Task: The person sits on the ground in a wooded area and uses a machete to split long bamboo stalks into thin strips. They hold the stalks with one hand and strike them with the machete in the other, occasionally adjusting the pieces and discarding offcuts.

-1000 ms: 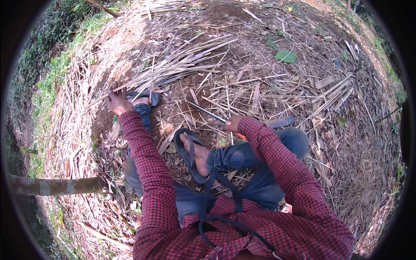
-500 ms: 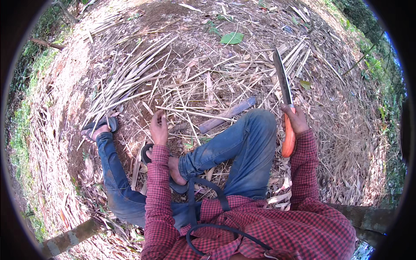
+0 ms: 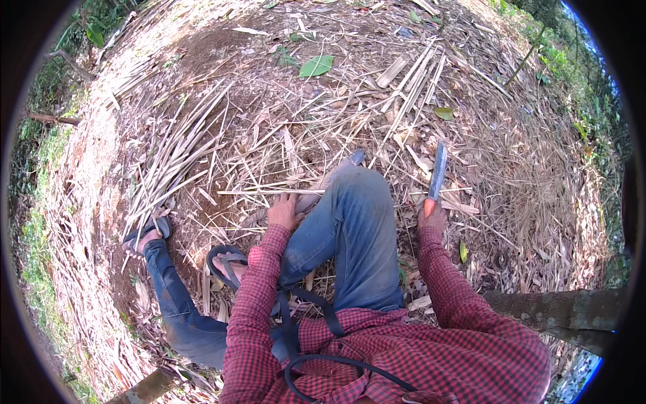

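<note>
Dry leaf litter [image 3: 531,222] spreads over most of the ground; on it, at ten o'clock, the biggest heap of pale split strips [image 3: 175,151] fans out above the sandalled foot, while a smaller bundle of strips [image 3: 414,84] lies at one o'clock. Judging by these, much of the splitting seems done, yet the greyish thick length [image 3: 342,170], partly hidden behind the knee just past twelve o'clock of centre, looks uncut, so some work is probably left; how many strips are needed I cannot tell. The orange-handled knife [image 3: 437,172] stands out at half past two, its blade pointing toward half past twelve and touching no strip; the right hand [image 3: 433,219], at three o'clock, has its fingers wrapped round the handle. Just toward nine o'clock from centre, the left hand [image 3: 284,212] reaches to a lone thin strip [image 3: 249,192], fingertips slightly apart beside it, though whether they pinch anything I cannot tell
</note>
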{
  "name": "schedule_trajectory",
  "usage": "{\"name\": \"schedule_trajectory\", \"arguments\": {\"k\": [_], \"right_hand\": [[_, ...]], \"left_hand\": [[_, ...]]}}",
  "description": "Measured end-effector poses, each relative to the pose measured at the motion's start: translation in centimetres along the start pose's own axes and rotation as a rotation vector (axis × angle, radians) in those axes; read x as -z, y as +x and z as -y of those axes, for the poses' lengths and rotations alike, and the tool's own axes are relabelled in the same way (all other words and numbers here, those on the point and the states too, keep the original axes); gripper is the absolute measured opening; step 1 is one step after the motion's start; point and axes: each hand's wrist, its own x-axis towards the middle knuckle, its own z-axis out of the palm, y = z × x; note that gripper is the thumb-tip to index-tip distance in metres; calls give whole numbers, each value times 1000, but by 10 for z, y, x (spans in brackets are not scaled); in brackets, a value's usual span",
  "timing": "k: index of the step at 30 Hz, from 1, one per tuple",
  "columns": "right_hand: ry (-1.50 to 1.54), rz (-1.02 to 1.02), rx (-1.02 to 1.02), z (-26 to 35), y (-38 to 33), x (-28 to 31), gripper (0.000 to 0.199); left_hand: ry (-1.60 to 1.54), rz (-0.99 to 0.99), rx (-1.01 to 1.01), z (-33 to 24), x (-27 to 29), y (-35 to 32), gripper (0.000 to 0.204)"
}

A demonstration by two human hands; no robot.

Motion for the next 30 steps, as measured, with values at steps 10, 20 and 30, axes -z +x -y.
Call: {"name": "schedule_trajectory", "arguments": {"k": [10, 20, 30], "right_hand": [[568, -179, 373, 83, 63, -14, 21], [198, 222, -94, 200, 194, -39, 44], [453, 480, -88, 200, 282, -130, 46]], "left_hand": [[-111, -52, -83, 42, -3, -10, 61], [-49, -9, -3, 26, 3, -6, 51], [-29, 23, 53, 27, -14, -5, 51]]}}
